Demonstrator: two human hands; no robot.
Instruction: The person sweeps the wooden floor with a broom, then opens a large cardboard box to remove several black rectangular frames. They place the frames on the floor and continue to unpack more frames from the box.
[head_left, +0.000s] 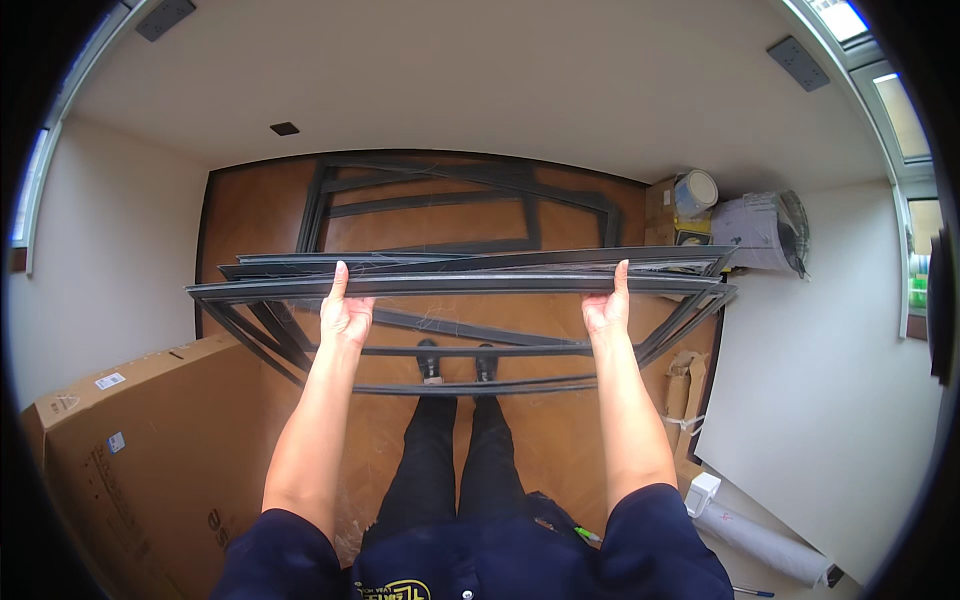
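A stack of dark grey rectangular frames (480, 283), perhaps window screen frames, is held up in front of me. My left hand (347, 309) grips the near top bars left of the middle, thumb on top and fingers curled beneath. On the right side my right hand (607, 304) holds the same bars in the same way. The frames hang down past my shoes, their lower bars (480, 388) crossing below my feet in the picture. Loose pale threads cling to the bars. More dark frames (435, 201) lie on the brown floor by the far wall.
A large cardboard box (150, 450) stands at the left. At the far right are a paint bucket (696, 193), a small carton (660, 214) and a wrapped bundle (754, 229). Tied cardboard (682, 390) and a white roll (765, 544) lie along the right side.
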